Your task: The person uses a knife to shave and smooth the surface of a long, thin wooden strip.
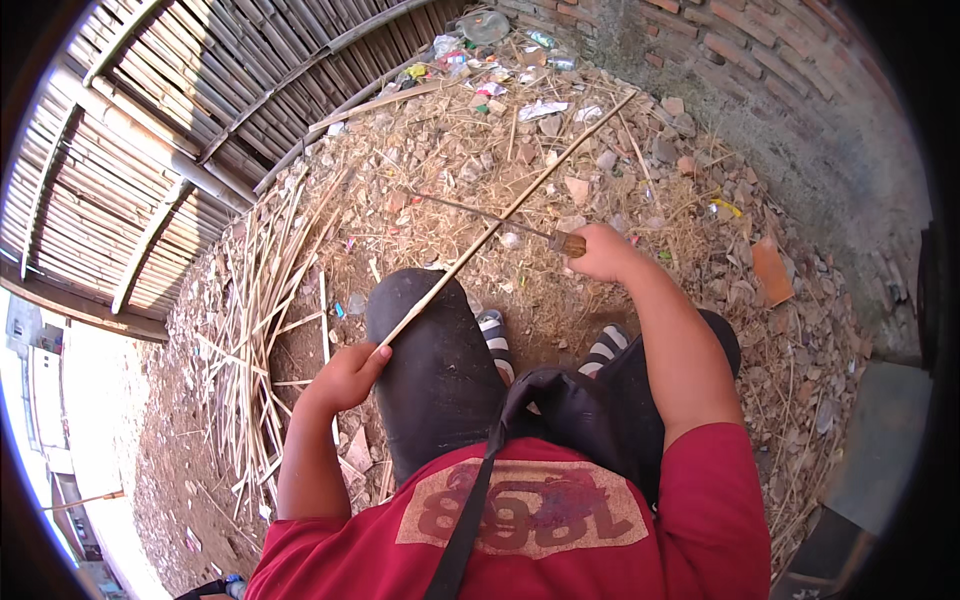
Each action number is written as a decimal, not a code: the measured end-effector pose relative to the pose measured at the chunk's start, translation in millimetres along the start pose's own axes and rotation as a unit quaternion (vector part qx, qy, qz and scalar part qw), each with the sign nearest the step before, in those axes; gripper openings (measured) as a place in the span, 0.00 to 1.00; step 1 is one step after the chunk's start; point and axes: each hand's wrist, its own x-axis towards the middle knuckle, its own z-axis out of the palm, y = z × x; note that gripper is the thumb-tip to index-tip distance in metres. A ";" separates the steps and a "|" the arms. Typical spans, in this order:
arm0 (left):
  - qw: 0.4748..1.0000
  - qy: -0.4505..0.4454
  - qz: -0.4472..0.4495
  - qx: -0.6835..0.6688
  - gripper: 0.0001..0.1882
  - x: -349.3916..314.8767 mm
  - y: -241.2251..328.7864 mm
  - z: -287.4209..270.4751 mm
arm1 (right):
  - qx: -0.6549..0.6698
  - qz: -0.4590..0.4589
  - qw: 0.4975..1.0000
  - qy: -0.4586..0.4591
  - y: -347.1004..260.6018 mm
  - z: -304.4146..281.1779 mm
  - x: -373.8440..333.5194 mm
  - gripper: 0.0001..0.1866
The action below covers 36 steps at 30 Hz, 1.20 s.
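My left hand (352,377) is closed round the near end of a long, thin bamboo stick (455,268). The stick slants over my left knee, up and away to the right. In my right hand (603,252) is the wooden handle of a knife (567,243). Its long, narrow, dark blade points left and crosses the stick beyond my knee; whether the edge bites into the stick I cannot tell. My right fingers are wrapped round the handle and partly hidden.
A heap of split bamboo strips (255,345) lies on the ground to my left. Behind it rises a bamboo slat wall (150,200). Farther off are litter and rubble (490,90). A brick wall (770,110) stands at the right, and a broken tile (772,272) lies before it.
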 end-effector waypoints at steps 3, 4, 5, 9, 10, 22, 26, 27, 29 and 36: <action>0.999 0.025 0.000 0.049 0.28 -5.4 -1.8 2.9 | 0.038 0.059 0.997 0.030 4.0 -5.2 -0.9 0.17; 0.999 0.012 -0.014 0.042 0.27 -7.8 3.6 0.0 | 0.020 0.026 0.999 0.037 0.4 -0.8 -1.4 0.17; 0.999 0.014 -0.006 0.035 0.27 -6.7 3.7 -1.4 | 0.001 -0.006 0.999 0.044 -6.0 6.6 -0.5 0.17; 1.000 -0.004 0.012 0.028 0.27 1.8 -5.9 -0.2 | -0.046 -0.082 0.995 0.044 -22.0 12.3 -9.7 0.16; 0.999 -0.011 0.017 0.034 0.27 4.3 -6.1 -1.2 | -0.003 -0.065 0.998 0.024 -10.6 6.2 -1.8 0.15; 0.998 -0.039 -0.050 -0.018 0.30 1.7 -10.4 -1.4 | 0.000 -0.016 1.000 -0.001 -16.3 3.1 -7.8 0.15; 1.000 0.001 0.002 0.007 0.29 3.3 -3.2 1.0 | 0.031 0.046 0.996 0.063 16.5 -5.0 0.8 0.15; 1.000 0.020 0.011 0.000 0.29 0.2 -3.9 2.2 | 0.040 0.059 0.996 0.060 12.9 -7.0 -0.5 0.15; 0.998 0.053 0.032 -0.013 0.28 -5.6 -6.6 8.2 | 0.019 0.000 0.998 0.060 -10.8 2.0 -4.6 0.15; 1.000 0.020 0.013 0.006 0.28 -1.7 -6.7 7.1 | -0.004 -0.023 0.999 0.024 -13.0 -3.9 -12.4 0.14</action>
